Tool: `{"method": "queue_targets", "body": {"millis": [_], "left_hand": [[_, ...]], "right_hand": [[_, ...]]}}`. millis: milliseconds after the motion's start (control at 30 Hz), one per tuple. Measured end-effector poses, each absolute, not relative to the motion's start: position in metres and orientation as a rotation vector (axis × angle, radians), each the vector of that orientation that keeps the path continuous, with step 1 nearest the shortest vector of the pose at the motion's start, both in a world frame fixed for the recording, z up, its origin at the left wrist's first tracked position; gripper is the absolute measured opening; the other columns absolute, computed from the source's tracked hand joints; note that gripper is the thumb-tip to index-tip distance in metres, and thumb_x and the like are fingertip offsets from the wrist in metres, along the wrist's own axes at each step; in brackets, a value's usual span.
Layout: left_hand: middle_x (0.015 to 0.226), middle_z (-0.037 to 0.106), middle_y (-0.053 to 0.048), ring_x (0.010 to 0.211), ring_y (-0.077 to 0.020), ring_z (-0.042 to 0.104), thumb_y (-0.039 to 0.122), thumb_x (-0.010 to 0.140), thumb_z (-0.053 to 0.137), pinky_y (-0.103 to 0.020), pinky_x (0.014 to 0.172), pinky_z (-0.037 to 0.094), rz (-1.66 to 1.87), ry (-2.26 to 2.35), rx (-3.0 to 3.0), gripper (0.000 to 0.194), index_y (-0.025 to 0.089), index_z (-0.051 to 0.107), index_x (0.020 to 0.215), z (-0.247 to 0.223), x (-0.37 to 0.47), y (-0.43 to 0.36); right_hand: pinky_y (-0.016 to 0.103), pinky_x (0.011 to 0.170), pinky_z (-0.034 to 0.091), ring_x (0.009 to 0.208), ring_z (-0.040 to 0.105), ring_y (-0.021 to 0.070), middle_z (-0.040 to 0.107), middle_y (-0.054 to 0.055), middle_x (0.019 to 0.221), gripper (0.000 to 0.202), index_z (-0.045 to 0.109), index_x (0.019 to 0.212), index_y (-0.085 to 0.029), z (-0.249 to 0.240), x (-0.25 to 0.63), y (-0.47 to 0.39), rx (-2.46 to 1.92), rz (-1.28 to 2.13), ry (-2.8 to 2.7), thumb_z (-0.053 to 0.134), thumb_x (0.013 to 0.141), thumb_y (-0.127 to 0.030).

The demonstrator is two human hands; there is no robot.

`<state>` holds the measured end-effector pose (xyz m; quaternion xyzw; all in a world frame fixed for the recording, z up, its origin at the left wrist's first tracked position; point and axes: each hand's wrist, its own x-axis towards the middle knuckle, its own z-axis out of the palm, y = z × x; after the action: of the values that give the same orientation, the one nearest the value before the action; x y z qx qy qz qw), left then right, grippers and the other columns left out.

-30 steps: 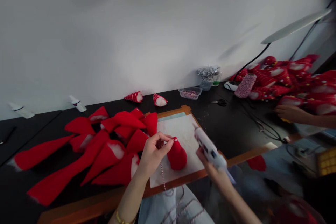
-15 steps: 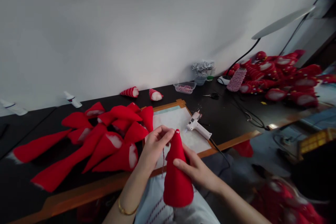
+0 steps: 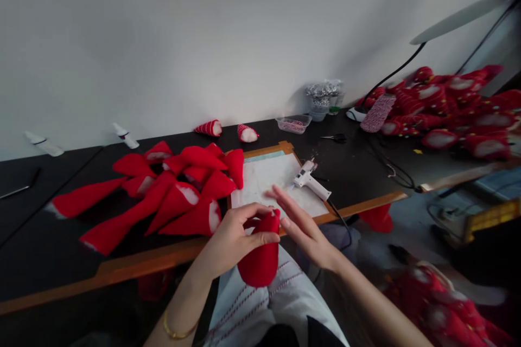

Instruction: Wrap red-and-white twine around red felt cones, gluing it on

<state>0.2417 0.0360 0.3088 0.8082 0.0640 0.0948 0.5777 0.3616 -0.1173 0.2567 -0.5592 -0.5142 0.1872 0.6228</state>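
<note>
A red felt cone (image 3: 258,267) with a small white spot near its tip is held over my lap by my left hand (image 3: 232,238), whose fingers and thumb wrap its upper part. My right hand (image 3: 307,233) is beside the tip, fingers stretched out and slightly blurred; whether it touches the cone I cannot tell. Striped red-and-white cords (image 3: 248,312) lie across the pale cloth on my lap. Beyond my hands, a white glue gun (image 3: 311,180) rests on the white work sheet (image 3: 264,173).
Several stuffed red cones (image 3: 175,200) are heaped at left. Two patterned cones (image 3: 209,128), a tub of cord (image 3: 293,123) and scissors (image 3: 334,138) sit toward the wall. At right are a lamp (image 3: 459,21), a cord spool (image 3: 378,113) and piled decorated cones (image 3: 459,103).
My left hand has gone from the tip to gripping the cone's body, which is now tilted. My right hand has let go and opened beside the tip. The view has shifted left.
</note>
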Motion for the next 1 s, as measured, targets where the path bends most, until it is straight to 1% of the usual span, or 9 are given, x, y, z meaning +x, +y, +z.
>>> {"method": "queue_targets", "body": {"millis": [100, 200, 267, 433, 533, 667, 800, 900, 1000], "left_hand": [[0.092, 0.072, 0.002, 0.086, -0.0146, 0.066, 0.027, 0.074, 0.081, -0.024, 0.079, 0.051, 0.316, 0.081, 2.126, 0.028, 0.024, 0.068, 0.098, 0.319, 0.233, 0.04], [0.091, 0.071, 0.001, 0.086, -0.0143, 0.065, 0.02, 0.076, 0.08, -0.025, 0.078, 0.051, 0.505, -0.036, 2.231, 0.02, 0.024, 0.068, 0.091, 0.323, 0.229, 0.04], [0.093, 0.068, -0.001, 0.09, -0.0155, 0.063, 0.017, 0.079, 0.076, -0.027, 0.08, 0.05, 0.746, -0.111, 2.293, 0.011, 0.023, 0.069, 0.083, 0.322, 0.229, 0.04], [0.074, 0.056, 0.001, 0.065, -0.0109, 0.055, 0.014, 0.084, 0.068, -0.022, 0.061, 0.047, 1.06, -0.095, 2.338, 0.016, 0.024, 0.067, 0.071, 0.313, 0.236, 0.037], [0.077, 0.059, -0.001, 0.069, -0.0121, 0.058, 0.014, 0.084, 0.068, -0.023, 0.063, 0.048, 1.076, -0.121, 2.356, 0.013, 0.024, 0.067, 0.077, 0.306, 0.241, 0.035], [0.085, 0.06, -0.001, 0.078, -0.0126, 0.061, 0.009, 0.084, 0.065, -0.023, 0.072, 0.051, 0.952, -0.173, 2.379, 0.017, 0.025, 0.068, 0.089, 0.299, 0.239, 0.034], [0.118, 0.057, -0.007, 0.114, -0.0216, 0.057, 0.015, 0.088, 0.055, -0.035, 0.097, 0.049, 0.859, -0.026, 2.168, 0.026, 0.027, 0.066, 0.108, 0.302, 0.238, 0.038], [0.151, 0.035, -0.007, 0.132, -0.0272, 0.046, 0.031, 0.087, 0.061, -0.04, 0.1, 0.049, 0.903, 0.195, 1.722, 0.051, 0.033, 0.046, 0.136, 0.308, 0.252, 0.039], [0.149, 0.041, -0.008, 0.129, -0.0266, 0.051, 0.033, 0.072, 0.081, -0.037, 0.1, 0.05, 0.865, 0.365, 1.587, 0.081, 0.032, 0.038, 0.141, 0.313, 0.273, 0.039]], "right_hand": [[0.029, 0.083, 0.05, 0.092, 0.062, 0.017, 0.066, 0.008, 0.101, 0.025, 0.065, 0.115, -0.02, 0.264, 0.37, -0.116, -1.264, 0.483, -1.193, 0.055, 0.098, -0.035], [0.018, 0.049, 0.038, 0.054, 0.047, 0.0075, 0.055, -0.001, 0.068, 0.021, 0.065, 0.091, -0.016, 0.266, 0.372, -0.117, -1.182, 0.698, -1.051, 0.062, 0.094, -0.037], [0.017, 0.041, 0.026, 0.045, 0.034, 0.0047, 0.045, -0.006, 0.057, 0.025, 0.062, 0.086, -0.015, 0.264, 0.37, -0.118, -1.08, 0.924, -0.964, 0.065, 0.091, -0.039], [0.017, 0.037, 0.012, 0.041, 0.016, 0.0029, 0.03, -0.011, 0.05, 0.033, 0.064, 0.09, -0.014, 0.259, 0.36, -0.111, -0.884, 1.245, -0.695, 0.074, 0.082, -0.044], [0.016, 0.036, 0.006, 0.046, 0.009, 0.003, 0.027, -0.011, 0.056, 0.045, 0.065, 0.099, -0.014, 0.26, 0.36, -0.104, -0.791, 1.294, -0.584, 0.083, 0.072, -0.046], [0.017, 0.036, 0.003, 0.046, 0.006, 0.0032, 0.022, -0.012, 0.054, 0.043, 0.062, 0.083, -0.015, 0.263, 0.367, -0.098, -0.75, 1.253, -0.528, 0.081, 0.071, -0.051], [0.02, 0.037, 0.009, 0.044, 0.014, 0.0041, 0.03, -0.01, 0.051, 0.038, 0.061, 0.08, -0.016, 0.266, 0.37, -0.091, -1.019, 0.992, -0.556, 0.079, 0.074, -0.049], [0.021, 0.044, 0.019, 0.049, 0.028, 0.006, 0.04, -0.007, 0.055, 0.033, 0.064, 0.082, -0.014, 0.266, 0.365, -0.083, -1.331, 0.646, -0.759, 0.079, 0.075, -0.043], [0.023, 0.048, 0.024, 0.052, 0.033, 0.0078, 0.042, -0.006, 0.056, 0.034, 0.063, 0.078, -0.014, 0.265, 0.36, -0.079, -1.449, 0.547, -0.953, 0.078, 0.077, -0.044]]}}
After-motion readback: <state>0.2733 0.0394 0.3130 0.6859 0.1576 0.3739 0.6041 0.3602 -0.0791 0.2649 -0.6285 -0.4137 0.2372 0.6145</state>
